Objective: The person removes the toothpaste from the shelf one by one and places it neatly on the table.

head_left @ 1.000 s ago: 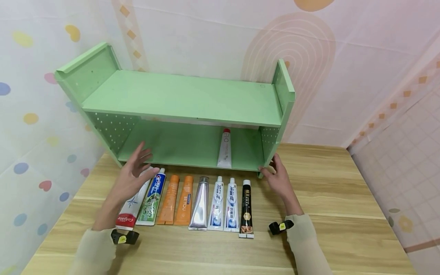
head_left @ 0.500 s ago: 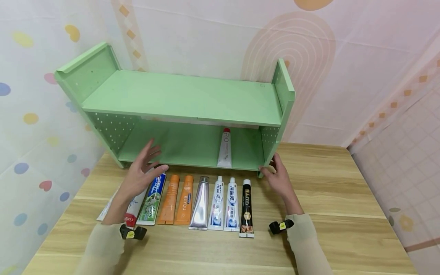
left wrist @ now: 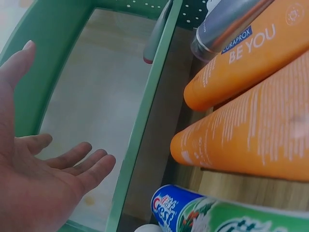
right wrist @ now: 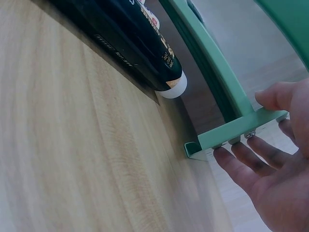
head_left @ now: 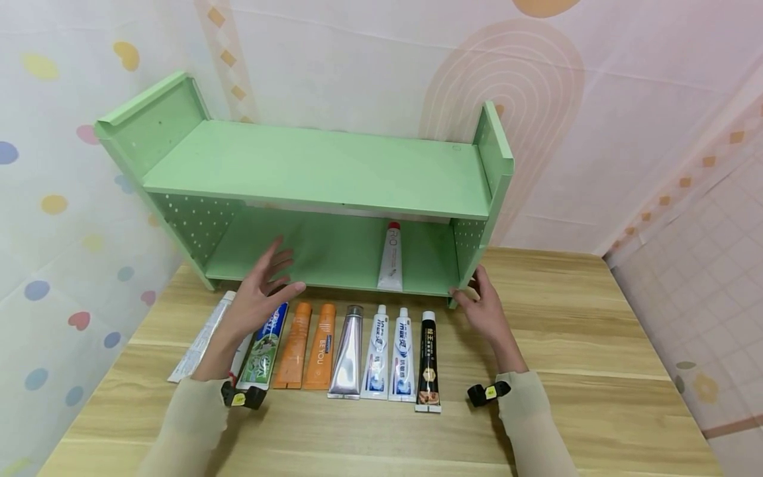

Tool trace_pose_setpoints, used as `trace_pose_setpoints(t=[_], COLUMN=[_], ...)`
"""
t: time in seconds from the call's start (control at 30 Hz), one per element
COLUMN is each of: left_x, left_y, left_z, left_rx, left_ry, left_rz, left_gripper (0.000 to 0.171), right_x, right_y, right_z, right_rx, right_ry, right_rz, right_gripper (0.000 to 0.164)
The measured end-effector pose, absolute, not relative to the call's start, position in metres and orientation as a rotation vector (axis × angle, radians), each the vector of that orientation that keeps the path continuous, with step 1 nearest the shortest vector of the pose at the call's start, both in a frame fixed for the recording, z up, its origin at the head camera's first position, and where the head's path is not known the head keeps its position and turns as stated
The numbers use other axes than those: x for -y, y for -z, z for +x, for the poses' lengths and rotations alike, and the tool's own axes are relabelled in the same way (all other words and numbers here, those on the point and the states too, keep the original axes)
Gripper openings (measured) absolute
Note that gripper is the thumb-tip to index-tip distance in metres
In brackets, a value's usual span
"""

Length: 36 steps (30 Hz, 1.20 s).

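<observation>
A green two-tier shelf (head_left: 316,165) stands at the back of the table. My right hand (head_left: 485,311) grips the lower end of its right side panel, thumb on one face and fingers on the other in the right wrist view. My left hand (head_left: 256,301), fingers spread and holding nothing, hovers before the lower tier's front edge. It overlaps the blue-green Crest toothpaste tube (head_left: 262,351) and mostly hides a white-and-red tube (head_left: 238,361). On the lower tier lies one white toothpaste tube with a red cap (head_left: 390,258), near the right side.
Several toothpaste tubes lie in a row before the shelf: a white one (head_left: 203,338) far left, orange tubes (head_left: 292,348), a silver one (head_left: 347,351), white-and-blue ones (head_left: 375,354) and a black one (head_left: 428,361). A patterned cloth (head_left: 357,73) hangs behind.
My left hand has moved rightward along the shelf's front, uncovering the far-left white tube and covering more of the white-and-red one. My right hand stays on the side panel.
</observation>
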<state>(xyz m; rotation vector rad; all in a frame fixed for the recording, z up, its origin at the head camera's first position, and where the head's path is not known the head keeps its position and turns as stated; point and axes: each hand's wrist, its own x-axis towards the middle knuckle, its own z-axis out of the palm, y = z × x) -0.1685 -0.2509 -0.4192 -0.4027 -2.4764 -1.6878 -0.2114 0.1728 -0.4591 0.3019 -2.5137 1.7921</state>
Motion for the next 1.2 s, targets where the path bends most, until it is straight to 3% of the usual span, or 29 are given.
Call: trace_pose_setpoints(t=[1.2], left_x=[0.214], left_y=[0.424], left_z=[-0.193], left_rx=[2.426], left_ry=[1.864], left_rz=[-0.478], left_gripper=[0.089], right_x=[-0.172], right_y=[0.46], right_z=[-0.212], right_rx=[2.54], right_ry=[-1.81], right_rz=[0.288], right_gripper=[0.067])
